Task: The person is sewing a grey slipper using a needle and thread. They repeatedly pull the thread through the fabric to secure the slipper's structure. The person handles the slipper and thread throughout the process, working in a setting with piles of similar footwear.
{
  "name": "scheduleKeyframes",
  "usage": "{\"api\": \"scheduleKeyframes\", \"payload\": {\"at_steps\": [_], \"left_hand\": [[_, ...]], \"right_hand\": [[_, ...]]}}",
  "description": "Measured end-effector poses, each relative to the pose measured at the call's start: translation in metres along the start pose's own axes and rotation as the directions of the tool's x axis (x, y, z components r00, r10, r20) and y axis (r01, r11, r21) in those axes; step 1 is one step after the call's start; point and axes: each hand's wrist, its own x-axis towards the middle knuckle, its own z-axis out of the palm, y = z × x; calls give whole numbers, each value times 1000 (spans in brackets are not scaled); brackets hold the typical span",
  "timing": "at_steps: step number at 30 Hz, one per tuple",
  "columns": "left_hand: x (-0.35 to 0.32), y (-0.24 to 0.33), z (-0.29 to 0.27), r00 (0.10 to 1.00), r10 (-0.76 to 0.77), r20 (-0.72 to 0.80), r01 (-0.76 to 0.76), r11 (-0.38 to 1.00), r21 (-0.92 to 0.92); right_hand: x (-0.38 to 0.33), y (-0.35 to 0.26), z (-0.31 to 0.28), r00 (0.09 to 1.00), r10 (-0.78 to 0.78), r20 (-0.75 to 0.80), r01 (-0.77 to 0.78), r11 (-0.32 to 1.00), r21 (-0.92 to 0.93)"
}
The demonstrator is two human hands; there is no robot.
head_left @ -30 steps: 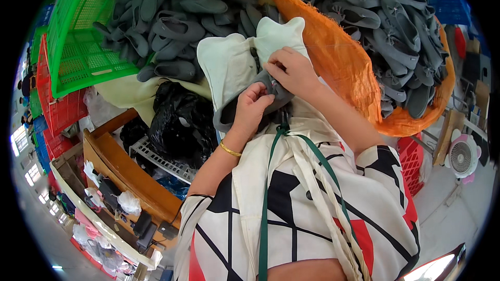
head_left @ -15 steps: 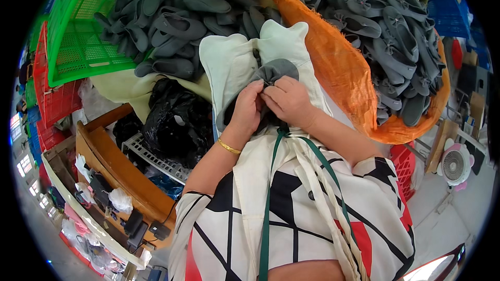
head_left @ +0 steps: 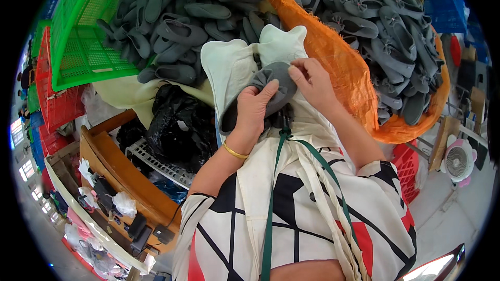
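Note:
A dark grey fabric shoe (head_left: 282,73) with a gathered bow on its toe lies over my lap, on the pale green-white cloth apron (head_left: 225,58). My left hand (head_left: 252,106) grips it, thumb pressed on top by the bow and fingers hidden beneath. At the shoe's right edge, my right hand (head_left: 316,84) is raised with thumb and forefinger pinched together. Whatever sits in that pinch is too small to make out. A dark piece hangs under the shoe near the green ribbon (head_left: 285,132), partly hidden.
Grey shoes (head_left: 179,31) heap up ahead beside a green plastic crate (head_left: 86,70). More bow-topped shoes (head_left: 390,47) fill an orange woven sack (head_left: 333,60) on the right. Left are a black plastic bag (head_left: 179,125) and a wooden table (head_left: 122,171). A small fan (head_left: 459,160) stands far right.
Both hands were together at the bow. Now my right hand has moved right and up to the shoe's edge, while my left thumb presses the toe, leaving the bow more visible.

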Motion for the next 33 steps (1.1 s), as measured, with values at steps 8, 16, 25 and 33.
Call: {"api": "scheduleKeyframes", "payload": {"at_steps": [8, 16, 25, 33], "left_hand": [[-14, 7, -12, 985, 6, 175, -11, 1000, 28], [-14, 14, -24, 984, 11, 176, 6, 996, -93], [-16, 23, -10, 994, -34, 101, 47, 990, -131], [12, 15, 21, 989, 147, 34, -144, 988, -62]], "right_hand": [[0, 0, 16, 999, -6, 37, 6, 1000, -3], [10, -19, 7, 997, -34, 62, 30, 998, 55], [7, -13, -2, 998, -66, 25, 62, 989, 135], [14, 22, 2, 966, 211, 153, -260, 790, 556]]}}
